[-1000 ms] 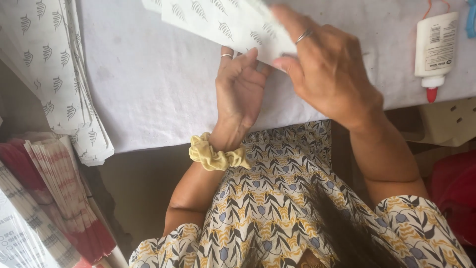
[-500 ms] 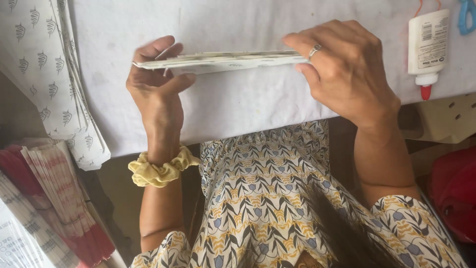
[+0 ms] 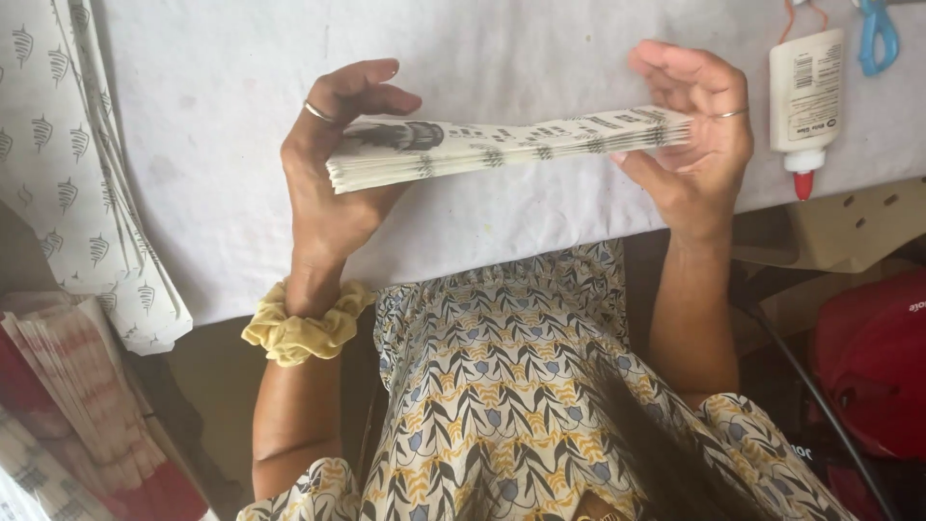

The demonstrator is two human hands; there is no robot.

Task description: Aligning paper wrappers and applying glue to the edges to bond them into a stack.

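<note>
Squaring-up step, by the look of it: a stack of printed paper sheets (image 3: 506, 147) held edge-on above the white table (image 3: 222, 193), left of the glue bottle (image 3: 805, 96). Left hand (image 3: 333, 183) clamped on one end; right hand (image 3: 694, 135) pinches the other, fingers partly spread. Evening the edges would call for steady, level pressure from both ends.

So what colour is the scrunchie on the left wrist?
Pale yellow; the scrunchie shows best in the head view.

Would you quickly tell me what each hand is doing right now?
Left hand: closed around one end of the stack of folded printed paper.
Right hand: gripping the stack's other end, fingers partly open.
</note>
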